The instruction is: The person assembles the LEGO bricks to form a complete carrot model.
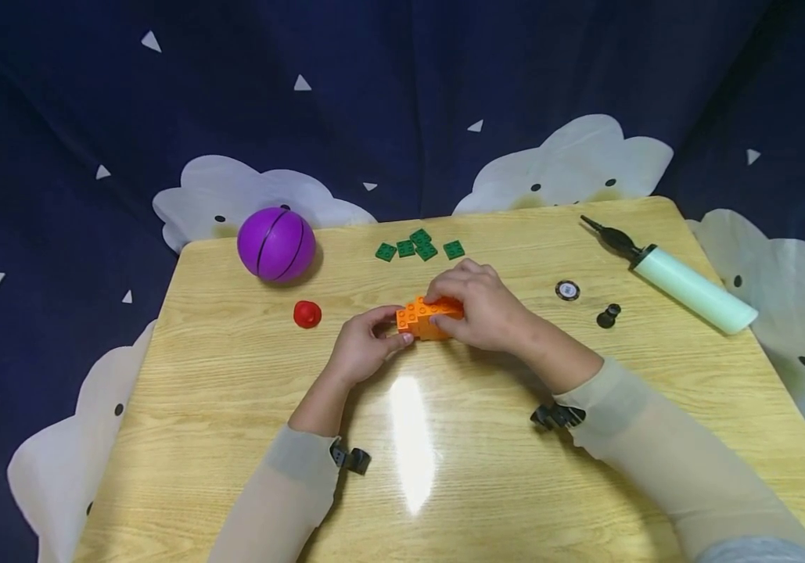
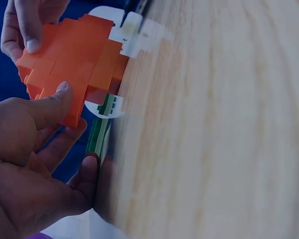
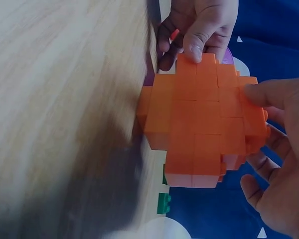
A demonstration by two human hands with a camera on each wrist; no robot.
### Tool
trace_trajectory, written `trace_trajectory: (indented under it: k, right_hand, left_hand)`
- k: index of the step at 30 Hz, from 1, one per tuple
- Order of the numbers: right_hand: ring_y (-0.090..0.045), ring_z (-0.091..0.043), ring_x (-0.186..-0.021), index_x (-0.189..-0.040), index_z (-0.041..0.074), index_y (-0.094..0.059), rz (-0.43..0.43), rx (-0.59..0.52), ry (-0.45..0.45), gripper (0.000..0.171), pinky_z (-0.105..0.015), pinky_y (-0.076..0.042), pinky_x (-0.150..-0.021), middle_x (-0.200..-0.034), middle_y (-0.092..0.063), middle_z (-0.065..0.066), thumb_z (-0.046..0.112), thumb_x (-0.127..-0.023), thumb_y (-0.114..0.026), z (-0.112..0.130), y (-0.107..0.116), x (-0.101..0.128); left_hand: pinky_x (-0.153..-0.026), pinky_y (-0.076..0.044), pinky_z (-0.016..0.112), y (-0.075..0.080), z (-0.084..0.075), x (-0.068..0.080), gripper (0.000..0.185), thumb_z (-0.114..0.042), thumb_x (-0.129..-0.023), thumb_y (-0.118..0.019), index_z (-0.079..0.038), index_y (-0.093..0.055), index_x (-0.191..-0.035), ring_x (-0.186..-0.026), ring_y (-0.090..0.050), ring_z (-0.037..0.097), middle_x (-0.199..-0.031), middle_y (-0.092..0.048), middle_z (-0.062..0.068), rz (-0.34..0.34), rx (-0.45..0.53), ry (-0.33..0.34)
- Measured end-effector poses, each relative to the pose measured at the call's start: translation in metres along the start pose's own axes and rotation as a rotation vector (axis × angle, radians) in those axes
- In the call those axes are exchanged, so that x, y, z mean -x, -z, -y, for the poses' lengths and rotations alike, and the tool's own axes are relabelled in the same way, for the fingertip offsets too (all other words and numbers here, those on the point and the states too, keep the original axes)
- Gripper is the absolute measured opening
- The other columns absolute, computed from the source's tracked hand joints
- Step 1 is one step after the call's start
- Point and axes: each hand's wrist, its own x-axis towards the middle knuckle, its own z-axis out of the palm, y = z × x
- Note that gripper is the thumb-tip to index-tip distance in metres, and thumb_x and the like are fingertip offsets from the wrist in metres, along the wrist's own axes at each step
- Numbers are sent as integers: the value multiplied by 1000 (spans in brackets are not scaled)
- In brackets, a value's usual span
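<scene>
- An orange block build [image 1: 427,316] is held at the table's [image 1: 247,438] middle, resting on or just above the wood.
- Its left end is pinched by the left hand [image 1: 363,349], thumb pressed on one face, fingers curled behind.
- Its right part is covered and gripped by the right hand [image 1: 484,306], fingers curled over the top.
- Four green plates [image 1: 418,245] lie just beyond, toward the far edge.
- A purple ball [image 1: 276,243] and a red knob [image 1: 307,313] lie to the left.
- A pale green pump [image 1: 684,280] lies far right.

Light wooden table [image 1: 233,438], glossy, lamp glare on top; dark navy backdrop cloth [image 1: 402,94] with white clouds, triangles.
</scene>
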Motion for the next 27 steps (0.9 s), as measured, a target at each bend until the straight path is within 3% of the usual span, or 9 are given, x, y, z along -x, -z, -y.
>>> trace_trajectory:
  k: [9,14,19,27]
  right_hand:
    - [-53,-20,-116,-120,21,-73,-5,-185,-40,33,-46,-40,-101,-123,-70,7,28,-90,-84,-14,-3,7]
    - [-53,-21,-121,-128,20,-71,-22,-293,-127,31,-49,-45,-103,-130,-67,4,33,-99,-72,-25,5,14]
    - [-58,-25,-117,-129,16,-69,-78,-298,-224,28,-51,-47,-97,-130,-67,-1,30,-106,-62,-41,10,14]
    - [-58,-31,-113,-134,7,-64,-108,-250,-339,33,-47,-50,-91,-128,-66,-10,19,-104,-64,-74,6,4]
  left_hand:
    - [-98,-54,42,-2,1,1,44,-27,-89,-85,-23,-71,-131,-113,-66,20,-125,-71,-4,14,31,13]
    - [-99,-54,42,-2,0,1,45,-25,-88,-86,-23,-71,-131,-113,-67,20,-124,-70,-5,15,42,31]
    - [-99,-54,42,-1,0,2,46,-23,-88,-86,-23,-71,-131,-113,-67,21,-125,-71,-4,6,46,48]
    - [-100,-53,41,0,-1,0,47,-23,-88,-86,-24,-70,-132,-113,-67,20,-125,-70,-4,21,45,30]
